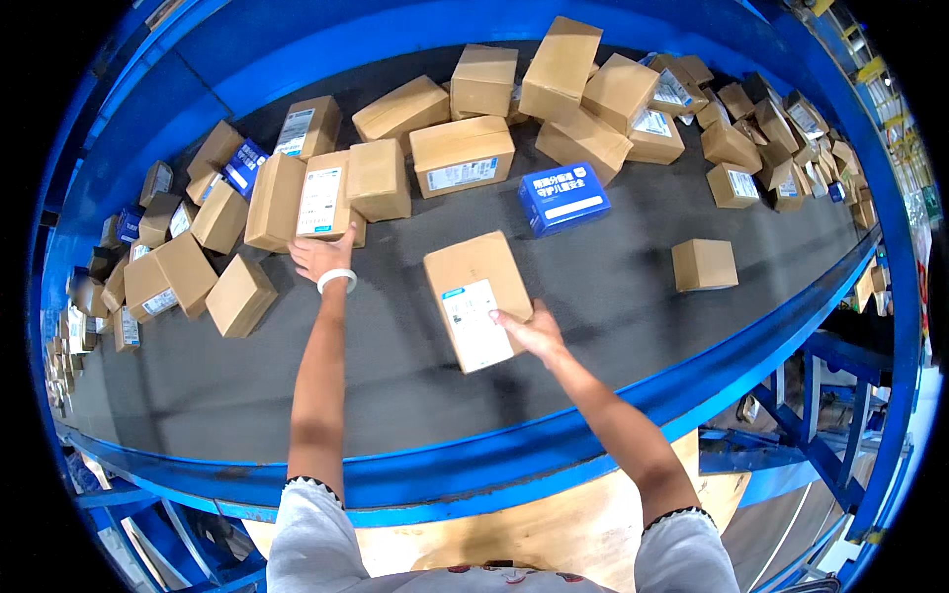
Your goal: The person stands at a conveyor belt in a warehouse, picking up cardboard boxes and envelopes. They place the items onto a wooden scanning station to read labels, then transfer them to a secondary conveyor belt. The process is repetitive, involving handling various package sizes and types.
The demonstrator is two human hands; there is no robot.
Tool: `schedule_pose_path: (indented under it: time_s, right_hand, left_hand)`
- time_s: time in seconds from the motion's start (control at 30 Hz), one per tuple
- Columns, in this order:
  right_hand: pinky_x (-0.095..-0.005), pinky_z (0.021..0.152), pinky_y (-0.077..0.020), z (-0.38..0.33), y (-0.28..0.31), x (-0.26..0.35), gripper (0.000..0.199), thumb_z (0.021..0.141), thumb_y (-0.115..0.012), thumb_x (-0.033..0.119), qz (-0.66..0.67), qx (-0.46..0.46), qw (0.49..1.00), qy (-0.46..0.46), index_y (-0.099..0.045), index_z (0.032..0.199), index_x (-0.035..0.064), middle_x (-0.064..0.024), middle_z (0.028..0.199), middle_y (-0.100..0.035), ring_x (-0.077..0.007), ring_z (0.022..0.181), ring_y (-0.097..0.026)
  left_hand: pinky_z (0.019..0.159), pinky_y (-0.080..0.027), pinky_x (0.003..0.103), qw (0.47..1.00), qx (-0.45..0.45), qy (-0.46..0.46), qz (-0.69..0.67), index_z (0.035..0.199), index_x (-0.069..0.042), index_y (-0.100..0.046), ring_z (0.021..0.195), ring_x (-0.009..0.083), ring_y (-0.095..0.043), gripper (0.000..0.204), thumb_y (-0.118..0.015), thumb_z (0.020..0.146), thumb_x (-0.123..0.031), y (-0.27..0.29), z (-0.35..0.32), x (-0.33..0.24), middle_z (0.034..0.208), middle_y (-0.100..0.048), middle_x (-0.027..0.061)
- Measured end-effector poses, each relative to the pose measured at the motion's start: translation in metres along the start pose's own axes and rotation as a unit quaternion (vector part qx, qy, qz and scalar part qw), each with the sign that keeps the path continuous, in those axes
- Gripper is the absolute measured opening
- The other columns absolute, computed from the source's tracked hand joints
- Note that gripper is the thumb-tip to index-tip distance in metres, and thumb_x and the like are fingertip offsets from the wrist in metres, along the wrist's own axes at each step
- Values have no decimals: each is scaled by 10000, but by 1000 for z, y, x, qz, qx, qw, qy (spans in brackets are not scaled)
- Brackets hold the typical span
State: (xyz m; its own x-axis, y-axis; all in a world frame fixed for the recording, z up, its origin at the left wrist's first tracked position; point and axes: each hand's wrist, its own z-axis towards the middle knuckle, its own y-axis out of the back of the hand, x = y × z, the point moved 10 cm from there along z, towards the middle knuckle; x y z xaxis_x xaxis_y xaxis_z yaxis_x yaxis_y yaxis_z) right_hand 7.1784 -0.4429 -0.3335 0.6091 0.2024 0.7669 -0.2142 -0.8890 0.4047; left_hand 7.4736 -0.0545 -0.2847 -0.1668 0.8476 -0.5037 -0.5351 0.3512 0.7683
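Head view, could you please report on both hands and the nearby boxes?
Right hand gripping the held carton, thumb on its label. Left hand against near end of second carton. Blue box beyond and right of the held carton.

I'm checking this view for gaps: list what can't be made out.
Head view throughout:
Bare right hand: fingers underneath, hidden by the tan rectangular cardboard box it holds.
Small brown cardboard parcels, far right: separate outlines, too small and crowded.
Pale fabric sleeves: upper ends, cut off by the lower edge.

Belt [633, 306] open right of held box [481, 265]; heaped cartons [617, 91] block beyond
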Motion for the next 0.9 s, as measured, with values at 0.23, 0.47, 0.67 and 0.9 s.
schedule_pose_path:
  time_s: [0.23, 0.47, 0.67, 0.9]
  right_hand:
    - [-494, 1106, -474, 6, -7, -16, 1134, 766, -765, 722, -75, 83, 994, -18, -410, 1484, -81, -308, 1431, -502, -435, 1360, -526]
    - [-510, 1126, -436, 21, -9, -16, 1096, 717, -806, 653, -63, 99, 993, 30, -385, 1539, 63, -274, 1445, -489, -410, 1356, -489]
    - [-429, 1047, -487, -22, 13, -5, 931, 668, -930, 377, 223, 86, 971, -15, -437, 1385, 46, -218, 1324, -594, -324, 1243, -592]
    - [-444, 1154, -390, -187, 235, 52, 1184, 669, -949, 398, 296, 54, 953, 29, -230, 1522, 3, -245, 1433, -472, -349, 1391, -457]
  left_hand:
    - [1205, -223, 657, 922, 315, -54, 220, 1680, -208, 26, 1553, 491, -140, 1407, -885, 680, -597, -72, 49, -31, 1663, -123, 335]
    - [1176, -300, 625, 891, 345, -122, 270, 1662, -279, -41, 1487, 516, -259, 1338, -881, 653, -537, -1, -108, 13, 1623, -171, 349]
    - [1138, -382, 567, 942, 307, -79, 107, 1639, -294, -228, 1402, 499, -403, 1241, -895, 598, -399, 82, -220, -20, 1562, -306, 317]
    - [1100, -415, 535, 910, 262, -291, -138, 1595, -170, -403, 1342, 466, -487, 1165, -876, 541, -315, 254, -246, -300, 1513, -403, 290]
